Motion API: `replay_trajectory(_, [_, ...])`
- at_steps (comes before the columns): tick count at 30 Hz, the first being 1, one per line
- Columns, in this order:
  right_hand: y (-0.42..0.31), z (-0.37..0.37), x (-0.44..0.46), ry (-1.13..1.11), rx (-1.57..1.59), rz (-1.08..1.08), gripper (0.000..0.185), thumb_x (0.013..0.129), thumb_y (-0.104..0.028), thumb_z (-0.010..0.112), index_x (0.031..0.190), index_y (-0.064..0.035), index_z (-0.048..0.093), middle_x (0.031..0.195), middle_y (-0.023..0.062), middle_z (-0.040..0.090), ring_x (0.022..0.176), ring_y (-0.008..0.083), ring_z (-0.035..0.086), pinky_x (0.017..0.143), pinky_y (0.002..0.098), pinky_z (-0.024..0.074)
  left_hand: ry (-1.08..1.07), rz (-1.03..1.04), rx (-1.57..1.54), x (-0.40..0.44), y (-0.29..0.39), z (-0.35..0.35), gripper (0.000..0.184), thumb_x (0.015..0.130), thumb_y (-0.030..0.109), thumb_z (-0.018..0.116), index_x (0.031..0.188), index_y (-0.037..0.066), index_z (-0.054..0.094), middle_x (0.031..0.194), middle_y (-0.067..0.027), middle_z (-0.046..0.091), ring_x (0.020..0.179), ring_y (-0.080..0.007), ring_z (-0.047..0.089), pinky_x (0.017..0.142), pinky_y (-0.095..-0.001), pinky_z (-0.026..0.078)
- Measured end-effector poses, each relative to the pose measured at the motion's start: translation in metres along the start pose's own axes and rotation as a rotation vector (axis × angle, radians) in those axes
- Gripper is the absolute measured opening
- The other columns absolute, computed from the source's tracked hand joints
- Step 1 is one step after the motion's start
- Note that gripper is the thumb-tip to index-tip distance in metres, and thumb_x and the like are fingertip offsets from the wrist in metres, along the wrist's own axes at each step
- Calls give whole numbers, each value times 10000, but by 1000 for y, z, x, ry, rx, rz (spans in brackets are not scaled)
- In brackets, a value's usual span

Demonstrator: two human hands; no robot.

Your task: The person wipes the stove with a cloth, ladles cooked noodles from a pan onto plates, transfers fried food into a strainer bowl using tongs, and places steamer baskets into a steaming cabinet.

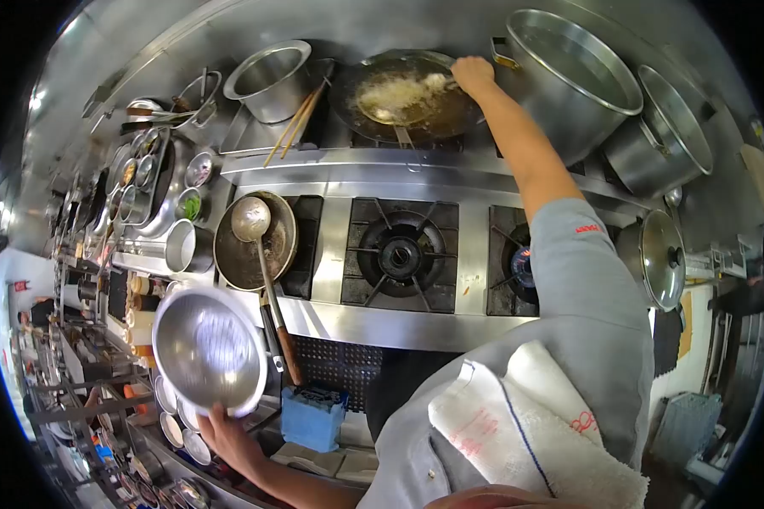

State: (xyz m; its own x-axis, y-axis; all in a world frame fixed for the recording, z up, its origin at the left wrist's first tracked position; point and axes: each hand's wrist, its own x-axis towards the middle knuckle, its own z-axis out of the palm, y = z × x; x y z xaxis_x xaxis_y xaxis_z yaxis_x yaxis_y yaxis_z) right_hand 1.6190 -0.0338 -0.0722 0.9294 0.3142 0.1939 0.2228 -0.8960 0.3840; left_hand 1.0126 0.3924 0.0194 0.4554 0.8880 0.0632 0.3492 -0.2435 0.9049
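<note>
My left hand (221, 428) grips the near rim of a metal mixing bowl (208, 348), which is tilted so that its shiny inside shows. My right arm stretches far forward to a wok (348, 106) on the back burner. There my right hand (474, 76) is closed at the wok's right side, and what its fingers hold is hidden. Pale food (437, 82) shows just beside the fingers. Foaming oil (390, 89) bubbles in the wok around a round strainer (386, 114), whose handle points toward me.
A large stockpot (547, 93) stands right of the wok. Wooden chopsticks (295, 127) lie to its left, near a deep pot (273, 93). Nearer me, a frying pan (284, 216) holds a ladle (251, 219). A bare burner (401, 254) is mid-stove; the right burner (522, 263) shows blue flame.
</note>
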Motion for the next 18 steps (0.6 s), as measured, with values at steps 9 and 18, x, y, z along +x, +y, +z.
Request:
replay_trajectory(9, [42, -130, -11, 133, -53, 29, 156, 773, -132, 651, 877, -44, 727, 908, 149, 702, 840, 310, 690, 695, 434, 561, -835, 54, -216, 118, 90, 298, 246, 837, 183, 569, 819, -62, 587, 702, -110, 591, 563, -176, 588, 505, -283, 466])
replay_trajectory(18, [-24, -244, -48, -8, 159, -122, 201, 696, -129, 635, 830, -1, 711, 891, 234, 676, 873, 370, 669, 761, 459, 539, -1105, 20, -225, 126, 164, 474, 257, 858, 91, 518, 928, -155, 527, 756, -169, 592, 571, -224, 624, 513, -304, 577])
